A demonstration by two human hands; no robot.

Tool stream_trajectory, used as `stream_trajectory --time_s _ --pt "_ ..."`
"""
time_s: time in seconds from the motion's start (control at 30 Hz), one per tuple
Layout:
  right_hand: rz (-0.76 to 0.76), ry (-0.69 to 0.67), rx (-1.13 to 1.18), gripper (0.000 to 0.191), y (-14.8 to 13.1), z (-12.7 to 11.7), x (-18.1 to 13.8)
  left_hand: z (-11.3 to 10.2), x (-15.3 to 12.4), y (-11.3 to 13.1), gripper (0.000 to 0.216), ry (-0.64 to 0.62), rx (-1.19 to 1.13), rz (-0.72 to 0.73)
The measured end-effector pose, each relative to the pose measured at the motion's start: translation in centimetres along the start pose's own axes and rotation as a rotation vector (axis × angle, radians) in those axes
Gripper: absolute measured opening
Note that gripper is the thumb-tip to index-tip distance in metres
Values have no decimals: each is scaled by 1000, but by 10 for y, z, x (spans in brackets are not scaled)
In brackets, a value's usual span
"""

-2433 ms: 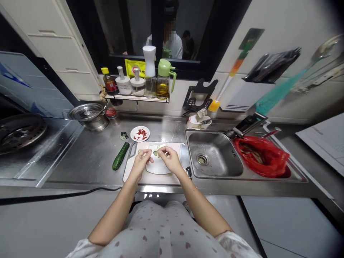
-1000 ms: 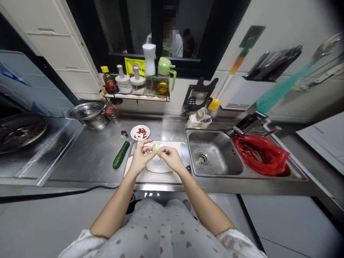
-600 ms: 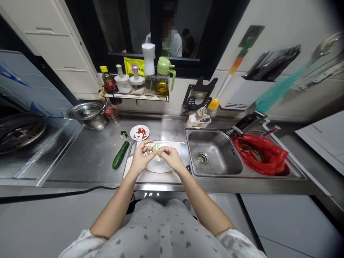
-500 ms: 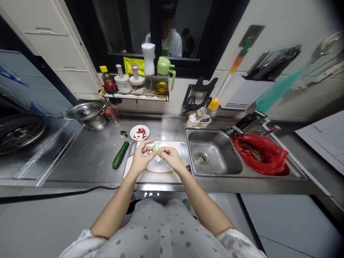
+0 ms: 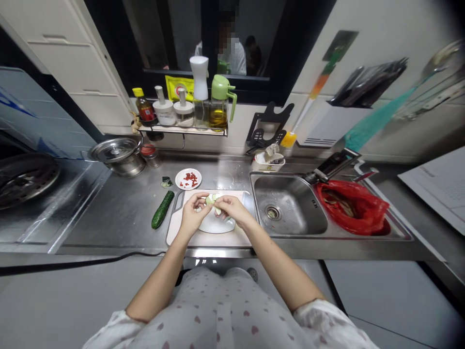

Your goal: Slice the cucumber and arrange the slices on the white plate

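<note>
Pale green cucumber slices [image 5: 211, 199] are pinched between the fingertips of my left hand [image 5: 193, 212]. My right hand [image 5: 231, 209] has its fingers closed on a cucumber slice close beside them, with a pale piece pointing downward. Both hands are over a white plate [image 5: 216, 226], which lies on a light cutting board [image 5: 175, 228]. To the left, a dark green cucumber [image 5: 162, 210] rests on the steel counter. Behind the board sits a small white plate [image 5: 188, 180] bearing chopped red pieces. What lies under my fingers is partly hidden.
On the right is a steel sink [image 5: 290, 182], with a red plastic bag [image 5: 363, 213] beside it. A lidded pot [image 5: 121, 157] stands at the back left. Bottles and jars line a wall shelf [image 5: 185, 130]. Dark green scraps [image 5: 166, 182] lie near the small plate.
My right hand has shifted slightly right and turned, its lower fingers now showing. My left hand stays nearly in place, the cucumber slices still between its fingertips.
</note>
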State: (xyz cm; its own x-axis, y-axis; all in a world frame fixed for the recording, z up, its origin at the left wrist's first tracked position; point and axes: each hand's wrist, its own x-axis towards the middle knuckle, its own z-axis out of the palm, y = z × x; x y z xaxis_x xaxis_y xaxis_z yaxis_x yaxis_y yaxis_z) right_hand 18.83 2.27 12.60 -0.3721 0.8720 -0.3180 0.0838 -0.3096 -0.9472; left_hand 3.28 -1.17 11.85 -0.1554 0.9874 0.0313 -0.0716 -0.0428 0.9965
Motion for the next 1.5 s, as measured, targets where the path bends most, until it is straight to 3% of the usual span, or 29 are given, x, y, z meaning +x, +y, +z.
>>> stream_trajectory --time_s 0.17,0.43,0.6,0.77,0.87,1.1,1.5 --pt "0 -31 -106 10 -14 -15 9 2 -1 -9 31 56 -18 -4" --pt "-172 -185 -360 7 -27 -41 20 4 0 -23 28 47 -65 -55" --pt "-198 -143 -465 6 -13 -51 30 6 6 -38 28 26 -98 -135" --pt "-232 -48 -708 3 6 -61 39 17 14 -67 26 38 -52 -233" --pt "-206 -44 -897 5 16 -66 41 25 18 -85 22 12 89 -253" --pt "-19 -80 -1283 15 44 -71 50 42 25 -105 12 -126 693 -271" --pt "65 -28 -1443 24 70 -66 57 55 32 -120 15 -231 1003 -262"
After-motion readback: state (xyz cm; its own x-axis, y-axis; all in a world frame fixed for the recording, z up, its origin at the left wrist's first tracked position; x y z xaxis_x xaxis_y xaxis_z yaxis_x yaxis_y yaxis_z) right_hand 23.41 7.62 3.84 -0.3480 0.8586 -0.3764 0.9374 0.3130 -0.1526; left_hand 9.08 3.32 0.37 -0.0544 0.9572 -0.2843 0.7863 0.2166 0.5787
